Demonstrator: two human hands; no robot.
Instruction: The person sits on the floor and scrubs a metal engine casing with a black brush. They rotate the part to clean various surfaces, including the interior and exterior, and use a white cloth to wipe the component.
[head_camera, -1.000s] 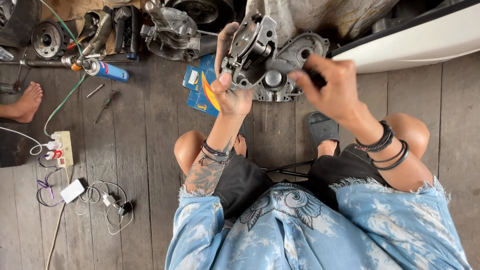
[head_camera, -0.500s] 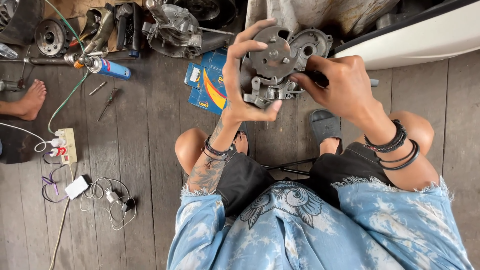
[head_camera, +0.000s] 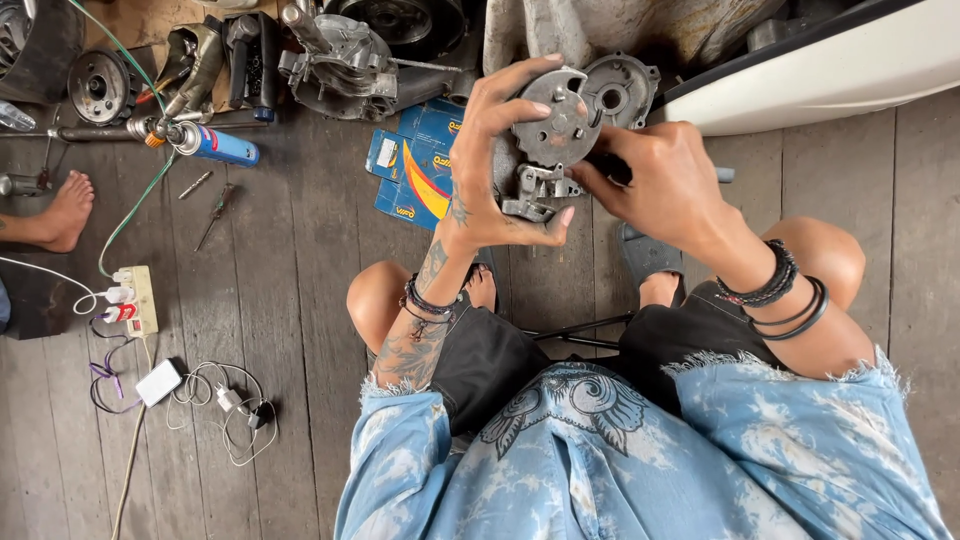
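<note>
My left hand (head_camera: 490, 170) grips a grey metal engine part (head_camera: 553, 135) with a round plate face, held up in front of me over the plank floor. My right hand (head_camera: 655, 180) is closed on a dark-handled tool (head_camera: 722, 175) whose tip is pressed against the part's right side; most of the tool is hidden by my fingers. Behind the part a grey engine case cover (head_camera: 615, 90) lies on the floor.
Blue and yellow parts boxes (head_camera: 415, 165) lie left of my hands. Engine pieces (head_camera: 345, 55), a blue gas torch (head_camera: 205, 142), a screwdriver (head_camera: 212, 214) and a power strip (head_camera: 135, 300) with cables sit to the left. Another person's bare foot (head_camera: 60, 215) is at the far left; a white panel (head_camera: 830, 70) at the top right.
My left hand has turned the engine part so its round plate faces me. My right hand has moved in from the right and now touches the part's side.
</note>
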